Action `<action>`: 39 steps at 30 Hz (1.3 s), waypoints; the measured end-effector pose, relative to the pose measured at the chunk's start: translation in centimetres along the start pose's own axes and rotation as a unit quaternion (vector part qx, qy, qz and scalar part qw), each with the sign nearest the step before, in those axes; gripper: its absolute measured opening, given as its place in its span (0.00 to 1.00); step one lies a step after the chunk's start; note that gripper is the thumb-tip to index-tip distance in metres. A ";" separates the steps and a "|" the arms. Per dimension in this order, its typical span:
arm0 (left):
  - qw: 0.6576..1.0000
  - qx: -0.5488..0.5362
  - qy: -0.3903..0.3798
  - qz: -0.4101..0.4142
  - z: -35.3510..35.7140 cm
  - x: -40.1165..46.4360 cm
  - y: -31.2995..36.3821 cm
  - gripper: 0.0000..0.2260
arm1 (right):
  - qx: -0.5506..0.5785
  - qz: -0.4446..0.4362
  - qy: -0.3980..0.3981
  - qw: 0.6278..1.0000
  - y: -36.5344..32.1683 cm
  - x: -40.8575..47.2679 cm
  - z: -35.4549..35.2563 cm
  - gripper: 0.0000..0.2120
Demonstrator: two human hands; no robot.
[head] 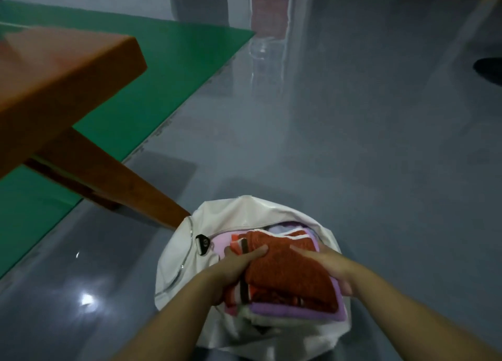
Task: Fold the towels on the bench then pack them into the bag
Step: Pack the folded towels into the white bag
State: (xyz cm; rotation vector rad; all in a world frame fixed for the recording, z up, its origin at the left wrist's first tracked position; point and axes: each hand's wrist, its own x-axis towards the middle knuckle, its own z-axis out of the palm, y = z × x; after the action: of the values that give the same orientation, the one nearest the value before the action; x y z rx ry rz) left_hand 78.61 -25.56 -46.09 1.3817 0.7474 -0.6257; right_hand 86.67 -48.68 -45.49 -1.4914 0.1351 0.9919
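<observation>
A white bag [239, 211] stands open on the grey floor at the bottom centre. A stack of folded towels fills its mouth: a rust-red towel [288, 271] on top, a purple towel [296, 310] under it, a pink towel [221, 242] at the left. My left hand [236, 268] grips the stack's left side, thumb on top of the red towel. My right hand [328, 265] grips the right side, fingers curled round the edge. The wooden bench [59, 83] stands at the upper left, and its visible corner carries no towels.
A slanted bench leg [116, 181] comes down close to the bag's left rim. A green mat [173, 62] lies under the bench. A dark object [489, 70] sits at the right edge, and a red-brown panel [269, 16] stands at the back. Grey floor spreads to the right.
</observation>
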 end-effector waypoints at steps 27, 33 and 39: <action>0.693 0.598 0.293 0.277 4.9 -3.2 4.4 0.21 | -0.387 -0.002 0.218 0.896 1.0 2.3 -2.7 0.39; 0.761 0.532 0.004 0.371 5.7 1.8 0.8 0.33 | -0.486 0.063 0.094 0.867 0.9 -2.7 -2.4 0.38; 0.731 0.590 0.051 0.340 5.7 3.7 -0.5 0.27 | -0.396 -0.038 0.051 0.916 1.6 -5.0 -2.9 0.45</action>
State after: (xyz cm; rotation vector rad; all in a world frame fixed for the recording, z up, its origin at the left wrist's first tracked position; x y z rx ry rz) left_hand 81.12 -31.09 -49.08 2.6946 -0.2676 -0.3950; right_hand 83.98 -53.80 -43.89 -2.2691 -0.2878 0.9481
